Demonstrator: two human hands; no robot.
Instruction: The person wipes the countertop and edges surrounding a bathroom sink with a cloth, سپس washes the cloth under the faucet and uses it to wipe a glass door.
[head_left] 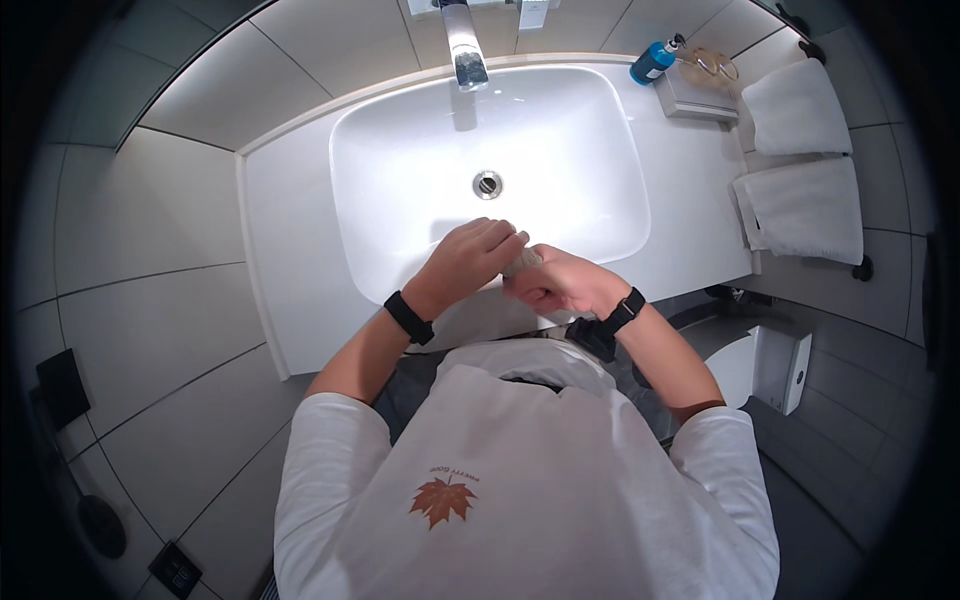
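Note:
Over the near rim of a white washbasin (pixel 400 130), my two hands meet. The fingers of my left hand (pixel 468 258) are curled and pressed on a small pale, whitish thing (pixel 522 262), whose kind I cannot make out. My right hand (pixel 568 280) is closed around the lower part of it, the fingers folded in. Most of the thing is hidden between the hands. A dark band is on each wrist. Beyond the hands lies the round metal drain (pixel 487 185), and above the far rim hangs a chrome faucet (pixel 465 55).
At the far right of the white counter (pixel 690 190) stand a blue pump bottle (pixel 652 64) and a pale box (pixel 697 98) with glasses (pixel 716 65) on it. White towels (pixel 800 108) hang on the right. A toilet (pixel 735 365) is below right.

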